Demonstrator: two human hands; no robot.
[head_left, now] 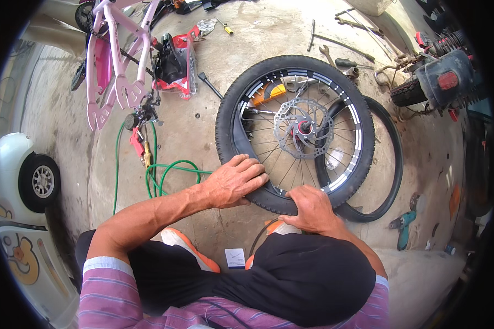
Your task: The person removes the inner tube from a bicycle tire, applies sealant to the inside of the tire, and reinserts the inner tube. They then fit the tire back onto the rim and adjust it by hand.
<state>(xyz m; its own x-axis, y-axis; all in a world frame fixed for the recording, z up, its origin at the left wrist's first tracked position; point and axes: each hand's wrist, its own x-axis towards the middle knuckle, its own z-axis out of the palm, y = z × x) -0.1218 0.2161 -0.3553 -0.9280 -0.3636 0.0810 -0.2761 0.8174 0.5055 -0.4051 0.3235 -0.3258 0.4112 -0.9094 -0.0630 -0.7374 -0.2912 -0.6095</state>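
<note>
A bicycle wheel lies in front of me, its knobby black tire point(224, 118) around a black-and-white rim point(359, 123). A silver brake disc point(282, 129) sits at its hub. My left hand point(236, 181) is curled over the near left part of the tire. Just right of it, my right hand point(312, 209) grips the near edge, thumb on the outer side and fingers toward the rim. A dark grey strip of rubber point(241, 137), perhaps inner tube, bulges over the rim at the left. What lies under my fingers is hidden.
A black rubber ring point(398, 164) lies partly beneath the wheel. Left are a pink bicycle frame point(112, 49), green hose point(173, 164) and white toy car point(24, 219). Wrenches point(326, 54) lie at the back; right are a teal drill point(403, 229) and a vehicle's wheel point(407, 93).
</note>
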